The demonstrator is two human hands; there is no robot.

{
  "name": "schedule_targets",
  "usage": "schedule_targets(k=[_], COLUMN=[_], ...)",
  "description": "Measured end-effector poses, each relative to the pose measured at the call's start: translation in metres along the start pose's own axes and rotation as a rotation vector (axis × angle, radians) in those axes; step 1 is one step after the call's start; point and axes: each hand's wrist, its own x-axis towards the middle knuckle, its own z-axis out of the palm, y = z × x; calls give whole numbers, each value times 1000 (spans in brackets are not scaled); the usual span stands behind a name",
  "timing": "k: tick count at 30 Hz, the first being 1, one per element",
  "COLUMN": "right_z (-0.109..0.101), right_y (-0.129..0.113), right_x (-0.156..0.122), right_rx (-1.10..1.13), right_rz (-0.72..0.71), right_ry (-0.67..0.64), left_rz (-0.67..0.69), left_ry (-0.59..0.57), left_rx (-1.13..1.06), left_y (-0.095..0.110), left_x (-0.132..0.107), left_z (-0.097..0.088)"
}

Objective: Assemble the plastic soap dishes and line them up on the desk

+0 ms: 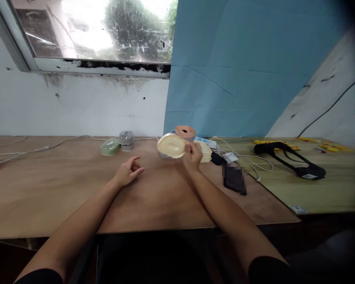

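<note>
My right hand is closed on the edge of a cream oval lid, tilted up above the table with its ridged face towards me. Close behind that hand lies a stack of similar cream lids, partly covered by it. A peach-coloured box with a dark opening on top stands just behind. My left hand is over the brown table, holding nothing, its thumb and index finger apart. Farther back from it are a green lidded container and a grey stacked container.
White cables and a power adapter lie to the right, near a dark blurred object. A black strap and yellow pieces rest on the adjoining pale table. Another cable runs along the back left.
</note>
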Motion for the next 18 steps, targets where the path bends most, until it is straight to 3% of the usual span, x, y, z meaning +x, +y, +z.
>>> schedule_targets(k=[3,6,11,18], right_z=[-18,-38,-56,-55], right_y=[35,73,118,130], right_x=[27,41,35,29], right_rx=[13,-57,-237,-320], right_rz=[274,446,653,721], right_ry=[393,546,573,478], left_rz=[-7,-16,-24,-22], left_ry=[13,16,14,2], left_rx=[40,62,64,66], left_y=[-1,-2,-1,-3], left_x=[1,1,1,1], left_z=[0,1,1,1])
